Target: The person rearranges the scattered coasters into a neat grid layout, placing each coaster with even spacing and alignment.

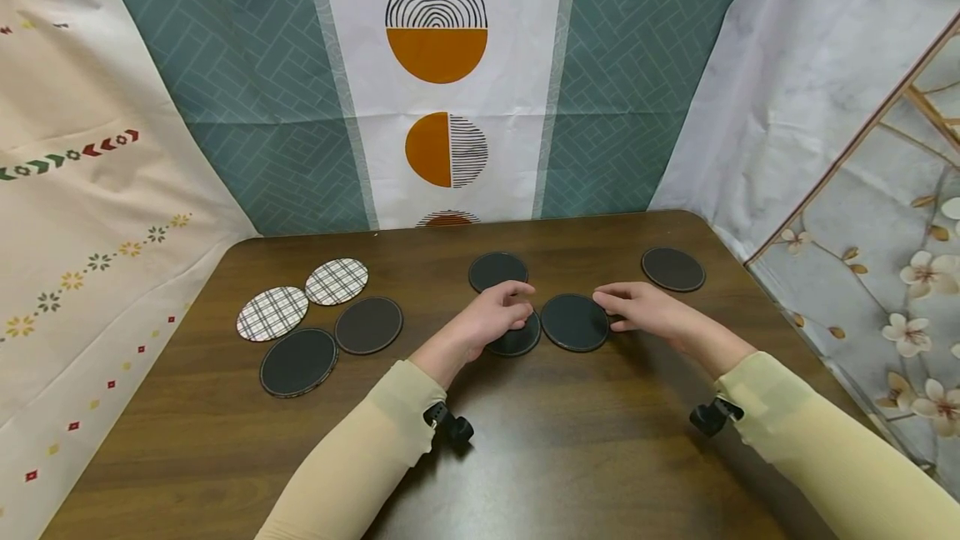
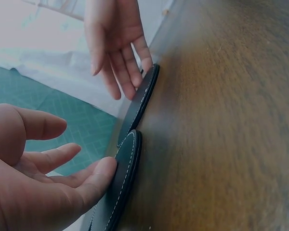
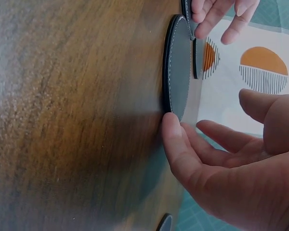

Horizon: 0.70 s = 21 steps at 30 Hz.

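Dark leather-like surface, fine pale stitching just inside the rim: right-centre disc (image 1: 575,327), round and thin, flat on the smooth brown wood-grain table (image 1: 585,457). At its right edge, right hand (image 1: 647,307), fingers loosely bent and parted, not wrapped round anything, one fingertip against the rim. Just to the left, edge to edge or nearly so, matching left-centre disc (image 1: 517,342), partly hidden beneath left hand (image 1: 492,314), fingers likewise relaxed and gently curved, a fingertip touching the stitched border. Beyond, far disc (image 1: 497,268), equally black. Well apart at far right, brownish disc (image 1: 672,269), matte and dull. On the left, four more circles in a cluster: far checked disc (image 1: 337,282) and near checked disc (image 1: 272,313), white with crisp dark lines; then brown-black disc (image 1: 368,325) and, nearest, smooth black disc (image 1: 298,362). Over both forearms, soft pale-yellow sleeves (image 1: 356,457). Behind, creased teal cloth (image 1: 637,65), herringbone-printed, flanking white panel (image 1: 517,65) with orange half-circles
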### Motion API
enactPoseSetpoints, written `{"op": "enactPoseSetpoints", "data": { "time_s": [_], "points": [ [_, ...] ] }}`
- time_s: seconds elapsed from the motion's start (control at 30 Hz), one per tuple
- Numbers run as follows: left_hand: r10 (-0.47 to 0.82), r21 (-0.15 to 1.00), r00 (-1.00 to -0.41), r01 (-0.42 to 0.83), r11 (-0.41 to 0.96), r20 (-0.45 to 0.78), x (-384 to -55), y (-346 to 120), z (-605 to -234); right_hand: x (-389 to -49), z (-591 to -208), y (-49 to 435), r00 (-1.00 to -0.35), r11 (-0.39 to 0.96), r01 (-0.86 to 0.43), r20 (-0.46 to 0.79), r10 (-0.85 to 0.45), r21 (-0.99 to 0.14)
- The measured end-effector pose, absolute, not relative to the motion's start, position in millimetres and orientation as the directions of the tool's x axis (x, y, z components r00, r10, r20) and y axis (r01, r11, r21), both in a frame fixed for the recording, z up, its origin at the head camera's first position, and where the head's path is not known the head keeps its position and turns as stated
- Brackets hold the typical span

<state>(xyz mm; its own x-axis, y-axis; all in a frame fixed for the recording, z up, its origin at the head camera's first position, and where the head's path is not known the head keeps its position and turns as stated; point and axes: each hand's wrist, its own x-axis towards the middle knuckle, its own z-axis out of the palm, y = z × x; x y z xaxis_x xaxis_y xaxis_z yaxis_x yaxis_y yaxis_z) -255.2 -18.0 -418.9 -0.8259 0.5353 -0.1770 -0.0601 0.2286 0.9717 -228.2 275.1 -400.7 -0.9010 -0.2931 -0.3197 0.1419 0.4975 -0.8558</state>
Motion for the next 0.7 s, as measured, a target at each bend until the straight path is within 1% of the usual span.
{"op": "enactPoseSetpoints", "data": {
  "time_s": [0.4, 0.7],
  "points": [
    [0.538, 0.971, -0.824, -0.06, 0.234, -0.18, -256, -18, -418, -229, -400, 282, -0.902, 0.499, 0.16, -0.331, -0.276, -0.852],
    [0.526, 0.969, -0.837, -0.018, 0.248, -0.15, -257, -16, -415, -227, -397, 293, -0.908, 0.509, 0.15, -0.322, -0.268, -0.847]
  ]
}}
